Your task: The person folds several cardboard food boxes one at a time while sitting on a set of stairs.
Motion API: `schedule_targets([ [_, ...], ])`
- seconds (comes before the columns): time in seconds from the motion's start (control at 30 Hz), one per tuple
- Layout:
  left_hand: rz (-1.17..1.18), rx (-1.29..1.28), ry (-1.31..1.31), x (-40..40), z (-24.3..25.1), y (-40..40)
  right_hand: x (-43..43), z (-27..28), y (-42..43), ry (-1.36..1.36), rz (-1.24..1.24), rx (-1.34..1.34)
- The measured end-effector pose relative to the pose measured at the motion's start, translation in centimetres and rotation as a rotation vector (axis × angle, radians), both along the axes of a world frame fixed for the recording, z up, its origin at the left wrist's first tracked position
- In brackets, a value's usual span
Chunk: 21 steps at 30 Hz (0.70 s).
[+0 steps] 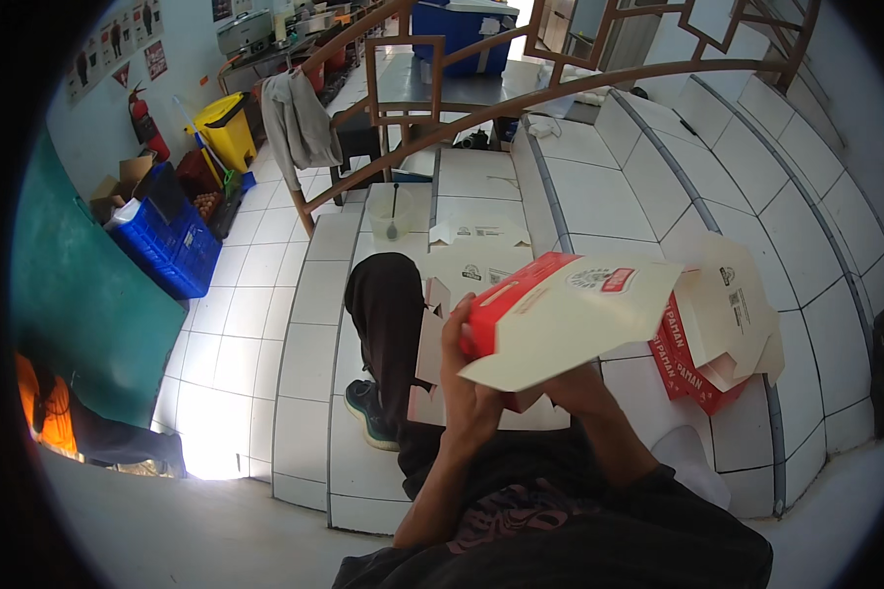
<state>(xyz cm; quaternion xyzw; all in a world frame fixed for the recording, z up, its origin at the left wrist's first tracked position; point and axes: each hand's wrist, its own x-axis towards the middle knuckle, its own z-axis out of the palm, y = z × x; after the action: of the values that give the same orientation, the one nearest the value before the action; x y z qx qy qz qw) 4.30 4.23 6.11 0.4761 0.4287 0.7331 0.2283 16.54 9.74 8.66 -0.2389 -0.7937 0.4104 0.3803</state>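
Note:
A red and cream paperboard box (560, 324), partly folded, is held up in front of my chest. Its broad cream flap bears a printed logo and juts out to the right. My left hand (462, 368) grips the red left side, thumb up along the edge. Under the flap, my right hand (576, 390) holds the box from below, its fingers hidden. Flat cream box blanks (479, 261) lie beneath and beyond the box on the tiled step, partly covered by it. To the right, folded red and cream boxes (729, 316) lie in a pile with their lids up.
White tiled steps (611, 199) surround me, with a brown metal railing (457, 132) ahead. A clear plastic container (390, 213) with a dark-handled utensil stands beyond my knee. Blue crates (173, 235) and a yellow bin (225, 129) stand left; a person in orange (55, 405) is at lower left.

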Motion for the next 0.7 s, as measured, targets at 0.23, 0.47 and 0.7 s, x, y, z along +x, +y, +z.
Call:
schedule_targets([
  [0.23, 0.026, -0.018, -0.577, -2.6, -1.5, 0.5, 2.1, 4.1, 1.5, 0.275, -0.511, 0.059],
  [0.47, -0.013, 0.170, -0.869, 0.8, 0.1, -0.5, -2.1, -0.3, 0.4, 0.896, -0.450, -0.305],
  [0.7, -0.459, 0.309, -1.061, 3.0, -1.5, -0.4, -2.7, -4.5, 1.0, 1.049, -0.142, -0.515],
])
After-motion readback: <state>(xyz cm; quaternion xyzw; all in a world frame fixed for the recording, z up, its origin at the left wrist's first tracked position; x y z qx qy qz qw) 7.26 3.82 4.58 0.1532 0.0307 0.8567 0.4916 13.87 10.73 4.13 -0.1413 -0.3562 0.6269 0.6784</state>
